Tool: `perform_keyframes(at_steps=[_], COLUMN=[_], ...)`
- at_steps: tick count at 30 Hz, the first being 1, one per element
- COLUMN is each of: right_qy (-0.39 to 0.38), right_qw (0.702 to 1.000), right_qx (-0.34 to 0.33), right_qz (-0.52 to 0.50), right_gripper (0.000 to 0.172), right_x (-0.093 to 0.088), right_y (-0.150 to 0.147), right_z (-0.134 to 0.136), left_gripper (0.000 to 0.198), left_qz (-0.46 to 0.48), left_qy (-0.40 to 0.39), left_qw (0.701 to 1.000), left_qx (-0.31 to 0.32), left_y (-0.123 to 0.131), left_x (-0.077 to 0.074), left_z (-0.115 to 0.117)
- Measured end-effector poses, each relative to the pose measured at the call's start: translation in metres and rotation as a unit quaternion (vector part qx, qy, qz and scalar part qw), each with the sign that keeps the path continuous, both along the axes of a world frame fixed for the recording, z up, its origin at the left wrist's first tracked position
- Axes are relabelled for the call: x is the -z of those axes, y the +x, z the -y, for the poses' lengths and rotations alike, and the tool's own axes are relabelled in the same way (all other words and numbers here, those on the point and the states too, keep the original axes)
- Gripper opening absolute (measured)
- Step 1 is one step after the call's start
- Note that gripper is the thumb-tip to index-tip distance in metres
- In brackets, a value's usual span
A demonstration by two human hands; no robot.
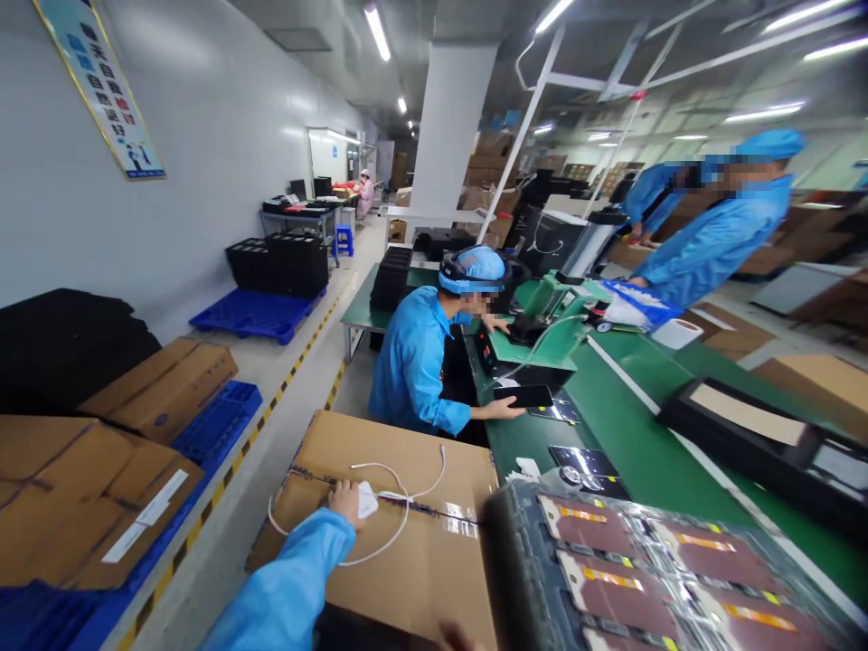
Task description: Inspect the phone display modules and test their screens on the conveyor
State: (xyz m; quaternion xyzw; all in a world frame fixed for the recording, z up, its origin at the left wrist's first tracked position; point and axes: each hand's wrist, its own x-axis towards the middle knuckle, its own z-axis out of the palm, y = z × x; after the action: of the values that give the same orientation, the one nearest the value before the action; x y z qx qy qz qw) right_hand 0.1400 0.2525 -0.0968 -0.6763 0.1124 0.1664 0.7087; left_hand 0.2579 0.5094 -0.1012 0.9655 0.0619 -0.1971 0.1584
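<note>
The left hand (pixel 345 503), in a blue gown sleeve (pixel 285 579), is clamped on a white power adapter (pixel 367 500) resting on the taped top of a cardboard box (pixel 413 579). A white cable (pixel 440 475) runs from the adapter and loops across the box top around the hand. The hands are apart. Blurred fingers (pixel 457 637) at the lower frame edge, just beside the box's near edge, appear to be the right hand; their grip cannot be determined.

Right of the box lies a plastic-wrapped tray (pixel 515 561) holding rows of brown panels (pixel 587 526), each with a yellow strip; no writing is legible. Beyond the box, a green workbench (pixel 651 434) runs ahead. A seated co-worker (pixel 413 371) in blue rests one hand on a black phone (pixel 522 396) there. Left of the box, a flattened carton bears a white label (pixel 146 515), unreadable. Further left and beyond, a wall poster (pixel 99 90) shows Chinese characters, too small and oblique to read reliably.
</note>
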Motion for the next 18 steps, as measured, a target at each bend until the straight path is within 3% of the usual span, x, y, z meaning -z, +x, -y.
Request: perform_keyframes(at_steps=[5, 7, 9, 11, 14, 16, 18], right_qy=[-0.010, 0.021, 0.075, 0.143, 0.226, 0.261, 0.273], right_qw=[0.997, 0.998, 0.992, 0.967, 0.908, 0.868, 0.845], right_qx=[0.022, -0.022, -0.104, -0.205, -0.335, -0.399, -0.438], right_qz=[0.071, 0.048, 0.006, -0.040, -0.108, -0.140, -0.138], right_gripper=[0.062, 0.064, 0.071, 0.085, 0.102, 0.100, 0.090], right_x=[0.001, -0.005, -0.014, -0.026, -0.047, -0.059, -0.069], right_y=[0.052, 0.066, 0.061, 0.038, -0.006, -0.025, -0.034], right_z=[-0.065, -0.097, -0.137, -0.183, -0.245, -0.274, -0.295], left_gripper=[0.051, 0.068, 0.080, 0.082, 0.079, 0.076, 0.073], left_qz=[-0.022, -0.024, -0.029, -0.029, 0.026, 0.095, 0.161], left_qy=[-0.124, -0.203, -0.293, -0.382, -0.462, -0.474, -0.476], left_qw=[0.992, 0.979, 0.954, 0.914, 0.838, 0.784, 0.731], left_qx=[0.021, 0.001, -0.053, -0.135, -0.291, -0.389, -0.461], left_y=[-0.045, -0.067, -0.091, -0.118, -0.158, -0.179, -0.195], left_x=[-0.017, -0.032, -0.049, -0.068, -0.096, -0.111, -0.122], left_z=[-0.020, -0.043, -0.072, -0.104, -0.141, -0.156, -0.165])
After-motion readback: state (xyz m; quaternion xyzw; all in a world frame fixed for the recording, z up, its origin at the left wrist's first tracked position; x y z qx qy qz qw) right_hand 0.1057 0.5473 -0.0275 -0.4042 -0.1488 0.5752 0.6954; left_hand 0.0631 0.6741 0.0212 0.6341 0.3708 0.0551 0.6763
